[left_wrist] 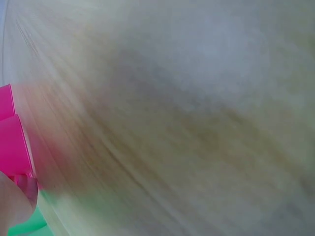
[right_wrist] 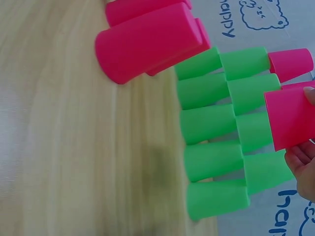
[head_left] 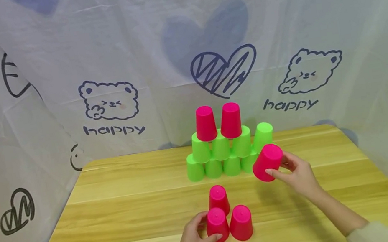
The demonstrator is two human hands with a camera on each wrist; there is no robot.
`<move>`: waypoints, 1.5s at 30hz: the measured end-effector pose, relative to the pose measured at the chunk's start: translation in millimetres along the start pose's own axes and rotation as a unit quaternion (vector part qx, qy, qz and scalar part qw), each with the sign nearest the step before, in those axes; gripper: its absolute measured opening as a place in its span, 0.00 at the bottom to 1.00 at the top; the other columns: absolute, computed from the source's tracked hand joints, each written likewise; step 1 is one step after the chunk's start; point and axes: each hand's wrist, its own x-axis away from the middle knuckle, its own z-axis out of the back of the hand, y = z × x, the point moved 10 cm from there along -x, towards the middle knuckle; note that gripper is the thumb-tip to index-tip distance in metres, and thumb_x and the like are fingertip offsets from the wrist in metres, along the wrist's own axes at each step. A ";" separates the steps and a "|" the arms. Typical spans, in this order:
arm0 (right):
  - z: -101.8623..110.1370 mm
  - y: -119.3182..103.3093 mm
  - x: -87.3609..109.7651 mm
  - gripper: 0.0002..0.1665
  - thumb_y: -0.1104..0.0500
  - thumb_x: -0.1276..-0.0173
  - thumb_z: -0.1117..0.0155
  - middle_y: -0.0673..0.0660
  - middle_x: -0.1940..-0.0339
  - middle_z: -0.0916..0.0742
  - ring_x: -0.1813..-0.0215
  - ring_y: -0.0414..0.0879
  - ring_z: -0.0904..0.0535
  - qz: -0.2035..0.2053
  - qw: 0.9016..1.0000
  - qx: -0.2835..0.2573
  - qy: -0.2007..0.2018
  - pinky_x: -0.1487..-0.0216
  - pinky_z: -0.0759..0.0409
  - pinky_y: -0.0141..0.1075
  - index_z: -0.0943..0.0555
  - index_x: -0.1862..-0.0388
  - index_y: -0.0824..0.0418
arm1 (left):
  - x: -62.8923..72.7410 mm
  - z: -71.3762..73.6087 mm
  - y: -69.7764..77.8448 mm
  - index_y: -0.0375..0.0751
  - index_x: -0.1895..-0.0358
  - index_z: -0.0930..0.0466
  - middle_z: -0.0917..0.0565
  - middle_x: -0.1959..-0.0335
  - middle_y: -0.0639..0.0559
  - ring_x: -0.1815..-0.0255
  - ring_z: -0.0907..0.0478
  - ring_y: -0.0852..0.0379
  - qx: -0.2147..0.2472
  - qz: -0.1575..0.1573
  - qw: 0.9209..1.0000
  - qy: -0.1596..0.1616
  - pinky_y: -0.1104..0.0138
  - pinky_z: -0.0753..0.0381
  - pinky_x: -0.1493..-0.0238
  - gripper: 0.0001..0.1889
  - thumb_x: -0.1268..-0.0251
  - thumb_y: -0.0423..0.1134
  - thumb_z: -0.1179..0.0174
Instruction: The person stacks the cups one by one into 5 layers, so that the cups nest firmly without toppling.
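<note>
Beneath the right grip (head_left: pixel 297 172), a wood-grain tabletop (head_left: pixel 136 214) runs in crosswise boards, with a soft shadow (head_left: pixel 280 200) on it. Beyond the grip hangs creased whitish cloth (head_left: pixel 149 30) printed with hearts (head_left: pixel 225 73), bears (head_left: pixel 111 101) and "happy" lettering (head_left: pixel 114 130); more printed cloth flanks it left and right. The left wrist view is blurred, its brownish surface (left_wrist: pixel 172 137) perhaps the same tabletop.

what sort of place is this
Probably an indoor play or filming corner, judging by the wood-grain table, the cloth printed with hearts and "happy" hung behind it and along both sides, and the stacked cups.
</note>
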 end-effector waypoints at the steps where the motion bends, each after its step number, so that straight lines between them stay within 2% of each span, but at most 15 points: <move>1: 0.4 -1.0 -2.4 0.27 0.69 0.51 0.28 0.28 0.64 0.22 0.60 0.22 0.25 -0.001 1.000 -0.004 0.002 0.55 0.24 0.17 0.24 0.49 0.72 | -0.1 0.0 0.3 0.37 0.47 0.26 0.18 0.54 0.45 0.55 0.22 0.59 -0.003 -0.003 1.000 0.000 0.68 0.21 0.55 0.27 0.51 0.40 0.30; 5: 1.3 -3.8 -11.9 0.27 0.68 0.50 0.28 0.31 0.63 0.21 0.60 0.22 0.26 -0.006 1.000 0.001 0.004 0.55 0.25 0.15 0.23 0.49 0.71 | -0.2 -0.2 0.6 0.36 0.46 0.27 0.18 0.54 0.45 0.55 0.22 0.59 -0.009 -0.009 1.000 -0.002 0.68 0.21 0.55 0.27 0.50 0.41 0.30; 8: 0.7 -4.3 -17.5 0.27 0.66 0.49 0.28 0.46 0.58 0.16 0.60 0.22 0.26 -0.018 1.000 0.014 0.001 0.54 0.26 0.14 0.24 0.48 0.69 | 0.2 0.1 0.3 0.37 0.46 0.27 0.18 0.54 0.46 0.55 0.22 0.60 -0.008 -0.006 1.000 -0.003 0.69 0.21 0.55 0.27 0.50 0.42 0.31; 12: -0.4 -4.8 -24.2 0.27 0.64 0.47 0.29 0.65 0.54 0.17 0.60 0.21 0.27 -0.023 0.999 0.026 -0.004 0.54 0.27 0.14 0.24 0.48 0.69 | 0.4 0.3 -0.3 0.37 0.46 0.27 0.18 0.54 0.46 0.55 0.23 0.61 -0.006 -0.003 1.000 -0.003 0.69 0.21 0.54 0.27 0.50 0.42 0.31; 14: 0.5 -5.0 -26.8 0.26 0.64 0.47 0.29 0.66 0.54 0.17 0.60 0.21 0.26 -0.026 0.999 0.025 0.000 0.54 0.27 0.14 0.24 0.48 0.70 | 0.5 0.0 0.1 0.37 0.46 0.27 0.18 0.54 0.46 0.55 0.23 0.61 -0.004 -0.004 1.000 -0.003 0.68 0.21 0.54 0.27 0.50 0.42 0.31; 21: 6.1 -3.8 -39.8 0.26 0.63 0.47 0.28 0.55 0.57 0.17 0.61 0.21 0.26 -0.036 0.999 0.023 0.026 0.55 0.26 0.15 0.23 0.48 0.69 | 2.0 -1.0 2.3 0.37 0.46 0.27 0.18 0.53 0.46 0.54 0.22 0.56 0.012 0.003 1.000 -0.005 0.67 0.21 0.54 0.27 0.51 0.40 0.30; 27: 6.4 -5.8 -54.1 0.27 0.64 0.45 0.30 0.65 0.53 0.18 0.61 0.19 0.27 -0.039 0.999 0.020 0.030 0.54 0.26 0.15 0.25 0.47 0.70 | 2.0 0.5 4.2 0.38 0.45 0.27 0.18 0.53 0.47 0.54 0.22 0.55 0.019 0.004 1.000 -0.003 0.66 0.21 0.54 0.27 0.51 0.40 0.30; 30: 6.5 -6.4 -61.1 0.28 0.63 0.45 0.30 0.67 0.50 0.18 0.60 0.19 0.27 -0.043 0.998 0.022 0.031 0.52 0.25 0.17 0.25 0.46 0.70 | 1.2 1.1 3.7 0.38 0.45 0.27 0.18 0.53 0.47 0.54 0.22 0.56 0.017 0.005 1.000 -0.003 0.66 0.21 0.54 0.28 0.51 0.40 0.30; 32: 6.0 -7.0 -65.6 0.28 0.63 0.45 0.30 0.67 0.50 0.18 0.58 0.23 0.25 -0.046 0.998 0.026 0.030 0.51 0.25 0.18 0.25 0.45 0.69 | 0.9 1.7 3.7 0.37 0.46 0.27 0.18 0.53 0.47 0.54 0.22 0.56 0.013 0.004 1.000 -0.001 0.65 0.20 0.54 0.28 0.51 0.40 0.30; 34: 4.4 -6.8 -69.3 0.29 0.61 0.44 0.31 0.66 0.48 0.18 0.54 0.33 0.21 -0.053 0.998 0.033 0.027 0.49 0.23 0.22 0.26 0.43 0.68 | 1.0 2.6 4.1 0.37 0.46 0.27 0.18 0.54 0.47 0.54 0.22 0.56 0.012 0.002 1.000 0.001 0.65 0.20 0.54 0.28 0.51 0.40 0.30; 38: 1.2 -5.8 -75.9 0.31 0.59 0.43 0.31 0.67 0.46 0.19 0.45 0.55 0.22 -0.068 0.997 0.038 0.022 0.42 0.23 0.39 0.28 0.41 0.68 | 1.3 3.2 5.3 0.37 0.46 0.27 0.18 0.54 0.46 0.55 0.23 0.58 0.011 -0.001 1.000 0.001 0.66 0.21 0.54 0.27 0.52 0.39 0.30; 41: 0.2 -5.9 -80.8 0.32 0.58 0.42 0.32 0.69 0.45 0.20 0.43 0.60 0.24 -0.071 0.996 0.040 0.021 0.40 0.26 0.48 0.29 0.40 0.69 | 1.5 2.3 6.5 0.36 0.46 0.27 0.18 0.54 0.46 0.55 0.23 0.58 0.009 -0.002 1.000 -0.001 0.66 0.21 0.54 0.27 0.51 0.40 0.30; 45: 0.3 -6.6 -88.4 0.33 0.58 0.42 0.32 0.69 0.44 0.21 0.43 0.60 0.24 -0.072 0.996 0.043 0.020 0.39 0.27 0.49 0.29 0.39 0.69 | 1.7 1.8 6.7 0.36 0.46 0.27 0.18 0.54 0.45 0.54 0.22 0.57 0.009 0.000 1.000 -0.001 0.66 0.21 0.54 0.27 0.51 0.40 0.30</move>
